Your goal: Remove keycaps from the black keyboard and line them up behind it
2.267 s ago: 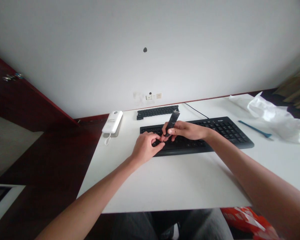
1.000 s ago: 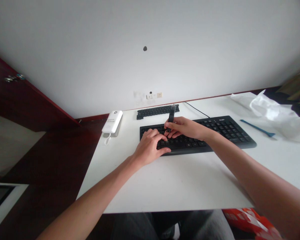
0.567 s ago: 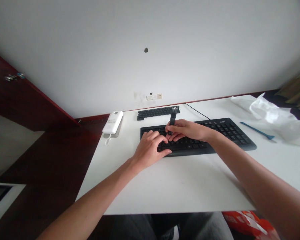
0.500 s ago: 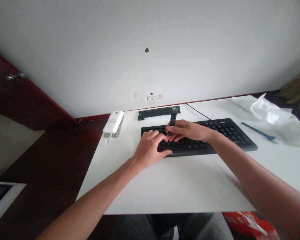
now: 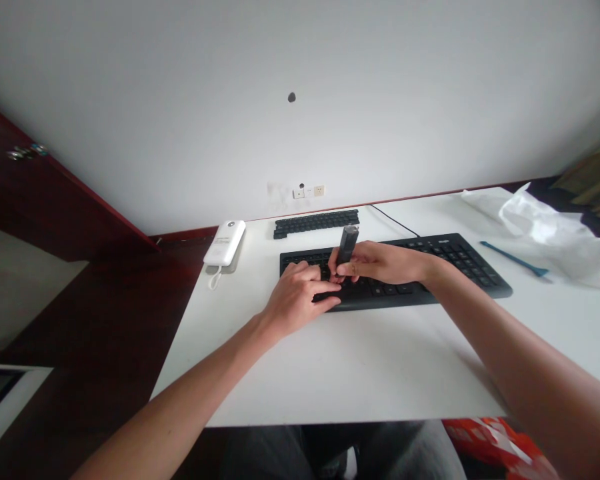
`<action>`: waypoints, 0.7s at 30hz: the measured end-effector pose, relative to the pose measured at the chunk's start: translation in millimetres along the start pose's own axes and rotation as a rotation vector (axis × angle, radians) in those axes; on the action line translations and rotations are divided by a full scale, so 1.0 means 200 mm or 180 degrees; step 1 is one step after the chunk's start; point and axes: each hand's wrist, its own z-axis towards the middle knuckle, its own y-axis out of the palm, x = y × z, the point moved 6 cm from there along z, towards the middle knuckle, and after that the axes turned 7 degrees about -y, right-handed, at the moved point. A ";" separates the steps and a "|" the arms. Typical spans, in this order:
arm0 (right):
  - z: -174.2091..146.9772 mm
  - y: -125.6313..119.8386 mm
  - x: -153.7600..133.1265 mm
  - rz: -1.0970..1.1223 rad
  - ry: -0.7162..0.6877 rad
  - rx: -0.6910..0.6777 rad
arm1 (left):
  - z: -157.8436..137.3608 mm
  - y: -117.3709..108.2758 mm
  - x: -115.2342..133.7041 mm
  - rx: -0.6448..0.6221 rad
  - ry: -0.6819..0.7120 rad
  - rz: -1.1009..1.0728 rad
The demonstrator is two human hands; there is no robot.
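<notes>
Keyboard (image 5: 391, 291) lies between white device (image 5: 225, 243) and blue tool (image 5: 515, 259).

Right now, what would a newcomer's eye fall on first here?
Probably the right hand, holding a dark tool over the black keyboard, with the left hand close beside it. Behind them lies a separate strip of dark keys, near the wall. A crumpled white bag on the right of the table stands out too.

Room to pass lies over the table (image 5: 355, 367) between the forearms (image 5: 220, 363) — beyond, the keyboard (image 5: 391, 291) blocks.
</notes>
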 end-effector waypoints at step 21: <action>-0.02 -0.05 0.16 0.1024 0.0038 -0.0162 | 0.00 0.01 0.00 0.0021 -0.0012 0.0025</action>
